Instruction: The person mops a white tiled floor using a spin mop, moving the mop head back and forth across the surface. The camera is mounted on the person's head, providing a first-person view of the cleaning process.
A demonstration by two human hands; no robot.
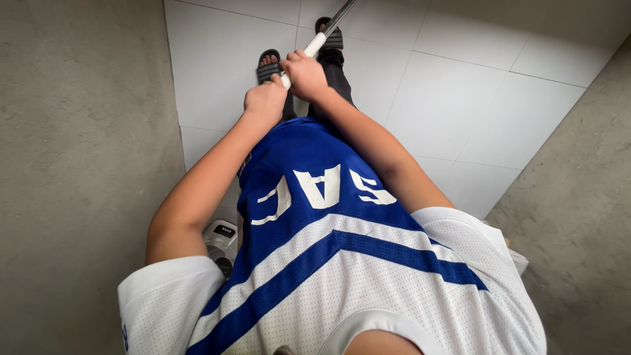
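Observation:
Looking straight down my blue and white jersey, I see both hands wrapped around a long pole handle with a white grip and a grey metal shaft running up out of view. My left hand holds the lower end of the grip. My right hand grips just above it. The pole's far end is hidden beyond the top edge. My feet in black sandals stand on white floor tiles.
Grey concrete walls close in on the left and on the right, leaving a narrow tiled strip. A small white and grey device sits on the floor by my left side, partly hidden by my arm.

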